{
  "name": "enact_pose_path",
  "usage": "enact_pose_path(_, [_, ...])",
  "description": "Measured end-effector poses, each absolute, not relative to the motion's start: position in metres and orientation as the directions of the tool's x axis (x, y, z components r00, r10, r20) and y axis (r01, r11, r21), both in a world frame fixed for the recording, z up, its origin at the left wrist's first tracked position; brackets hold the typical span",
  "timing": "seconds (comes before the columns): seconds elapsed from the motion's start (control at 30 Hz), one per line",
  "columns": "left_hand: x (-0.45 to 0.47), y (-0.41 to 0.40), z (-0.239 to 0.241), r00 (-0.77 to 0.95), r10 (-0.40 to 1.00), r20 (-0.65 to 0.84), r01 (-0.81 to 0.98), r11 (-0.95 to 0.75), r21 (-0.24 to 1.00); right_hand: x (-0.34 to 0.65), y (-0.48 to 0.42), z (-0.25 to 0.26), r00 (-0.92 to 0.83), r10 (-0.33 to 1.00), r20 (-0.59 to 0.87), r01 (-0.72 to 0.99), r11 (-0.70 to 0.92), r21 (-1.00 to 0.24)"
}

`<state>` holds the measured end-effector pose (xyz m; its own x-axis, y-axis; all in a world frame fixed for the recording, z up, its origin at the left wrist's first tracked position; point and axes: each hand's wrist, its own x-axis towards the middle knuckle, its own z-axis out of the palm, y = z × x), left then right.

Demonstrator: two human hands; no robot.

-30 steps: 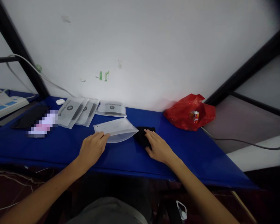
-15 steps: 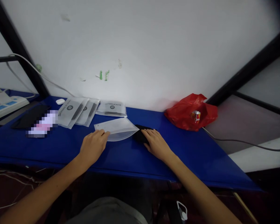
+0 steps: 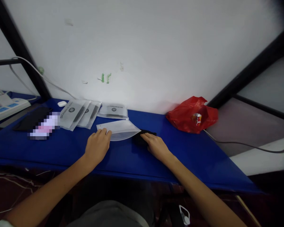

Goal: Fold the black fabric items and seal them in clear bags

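A frosted clear plastic pouch [image 3: 119,129] lies on the blue table [image 3: 191,157], its open end facing right. My left hand [image 3: 98,146] rests with curled fingers on the pouch's near left corner, pinning it down. My right hand [image 3: 156,145] lies flat, fingers stretched, on a small black folded cloth [image 3: 142,136] that sits at the pouch's mouth, partly under the hand.
Several printed frosted pouches [image 3: 79,113] fan out at the back left, one more pouch [image 3: 113,110] by the wall. A red plastic bag [image 3: 191,115] with a small can sits at the right. A black flat object [image 3: 29,118], a white earbud case [image 3: 62,103] and a power strip [image 3: 4,105] lie left.
My right hand has slid the black cloth leftward toward the pouch's open end. My left hand has shifted slightly right along the pouch's corner.
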<state>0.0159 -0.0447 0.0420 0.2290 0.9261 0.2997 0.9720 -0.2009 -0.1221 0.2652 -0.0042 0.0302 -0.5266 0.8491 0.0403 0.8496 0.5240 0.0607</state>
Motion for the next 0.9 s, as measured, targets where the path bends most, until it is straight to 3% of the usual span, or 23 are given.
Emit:
enact_pose_path(0.13, [0.012, -0.041, 0.047, 0.220, 0.929, 0.297, 0.974, -0.190, -0.125, 0.274, -0.026, 0.040, -0.650, 0.753, 0.102, 0.750, 0.657, -0.076])
enact_pose_path(0.23, [0.009, -0.038, 0.050, 0.243, 0.927, 0.287, 0.967, -0.209, -0.143, 0.277, -0.041, 0.050, -0.684, 0.662, 0.305, 0.655, 0.742, -0.141])
enact_pose_path(0.33, [0.009, -0.037, 0.048, 0.286, 0.920, 0.270, 0.956, -0.252, -0.151, 0.269, -0.050, 0.055, -0.652, 0.535, 0.537, 0.577, 0.810, -0.106])
enact_pose_path(0.4, [0.011, -0.037, 0.048, 0.298, 0.919, 0.256, 0.953, -0.273, -0.130, 0.259, -0.052, 0.054, -0.650, 0.453, 0.610, 0.533, 0.844, -0.058])
enact_pose_path(0.57, [0.015, -0.040, 0.054, 0.283, 0.921, 0.267, 0.959, -0.279, -0.056, 0.239, -0.040, 0.038, -0.745, 0.289, 0.601, 0.429, 0.898, 0.100])
enact_pose_path(0.73, [0.015, -0.040, 0.057, 0.294, 0.910, 0.291, 0.954, -0.300, -0.022, 0.238, -0.023, 0.022, -0.786, 0.257, 0.563, 0.455, 0.856, 0.245])
enact_pose_path(0.9, [0.016, -0.038, 0.051, 0.347, 0.881, 0.322, 0.930, -0.368, 0.002, 0.238, -0.015, 0.012, -0.727, 0.317, 0.609, 0.540, 0.812, 0.222])
